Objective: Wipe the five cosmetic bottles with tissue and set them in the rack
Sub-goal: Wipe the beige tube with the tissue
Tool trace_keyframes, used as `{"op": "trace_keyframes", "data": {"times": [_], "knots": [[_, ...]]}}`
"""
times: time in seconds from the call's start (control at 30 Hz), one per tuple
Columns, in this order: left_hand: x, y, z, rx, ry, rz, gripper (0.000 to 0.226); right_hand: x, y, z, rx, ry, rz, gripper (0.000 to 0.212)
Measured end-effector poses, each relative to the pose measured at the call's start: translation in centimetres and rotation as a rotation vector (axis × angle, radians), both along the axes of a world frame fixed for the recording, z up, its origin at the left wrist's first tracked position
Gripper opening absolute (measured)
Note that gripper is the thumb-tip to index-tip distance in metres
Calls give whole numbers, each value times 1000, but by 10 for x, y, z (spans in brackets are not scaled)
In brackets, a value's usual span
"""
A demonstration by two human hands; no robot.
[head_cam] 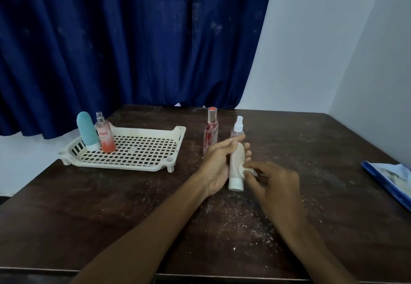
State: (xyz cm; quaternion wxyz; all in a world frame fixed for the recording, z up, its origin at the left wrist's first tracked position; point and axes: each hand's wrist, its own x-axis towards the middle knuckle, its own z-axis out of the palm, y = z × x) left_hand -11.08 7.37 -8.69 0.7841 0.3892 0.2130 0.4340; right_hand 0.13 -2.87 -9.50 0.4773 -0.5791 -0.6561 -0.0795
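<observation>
Between the two hands, just above the table (111, 217), sat a beige tube bottle (236, 161), tilted a bit, its white cap (236, 183) at the near end, twd the person. Left hand (216, 163) was wrapped round the bottle's upper half: palm on the left side, fingertips showing past its right edge. Right hand (273, 183) came in from the right w/ thumb & forefinger pinched on a small wad of white tissue (244, 168), the wad pressed to the bottle's right side approx mid-body; its other fingers were loosely curled.

Just behind the left hand stood 2 more bottles on the table, upright: a tall red perfume bottle (210, 132) w/ a silver collar, & right of it a small clear spray bottle (238, 128) w/ a white nozzle, its base hidden by the left hand's fingers.

Well left of the left hand was a cream plastic rack (115, 167) w/ a grid floor. In its far-left corner stood a teal bottle (87, 131) & a pink spray bottle (106, 139), side by side; touching or just apart, couldn't tell.

Far right of the right hand, at the table edge, lay a blue packet (391, 179), partly cut off by the frame. White crumbs (233, 212) were scattered over the dark tabletop, thickest near both forearms. Dark blue curtain (111, 39) hung behind the table.
</observation>
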Motion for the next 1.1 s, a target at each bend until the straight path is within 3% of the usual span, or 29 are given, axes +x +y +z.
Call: {"op": "trace_keyframes", "data": {"times": [0.3,0.53,0.83,1.1], "knots": [[7,-5,0,9,18,58,35,3,2,2,-38,57,-47,6],[3,-4,0,-32,-4,87,38,-7,-5,-4,-53,66,12,15],[2,-8,6,-1,41,13,36,-7,9,11,70,84,-119,10],[-1,-7,8,-99,-91,8,36,-13,-4,0,44,72,-30,19]]}}
